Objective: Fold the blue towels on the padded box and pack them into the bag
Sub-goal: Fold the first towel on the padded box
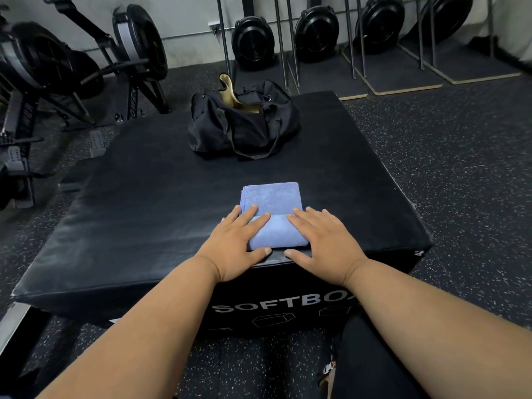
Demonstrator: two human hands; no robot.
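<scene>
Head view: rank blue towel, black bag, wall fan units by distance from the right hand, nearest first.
1. blue towel, under the right hand, near edge of the box.
2. black bag, far end of the box.
3. wall fan units, on the floor behind.

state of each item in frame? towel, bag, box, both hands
blue towel: partly folded, flat on the box near its front edge
bag: unzipped, open, at the far end of the box
padded box: closed, on the floor
left hand: flat, pressing the towel
right hand: flat, pressing the towel

Rowing machines point(72, 67) stand left; upright ones point(316, 33) line the wall.
</scene>
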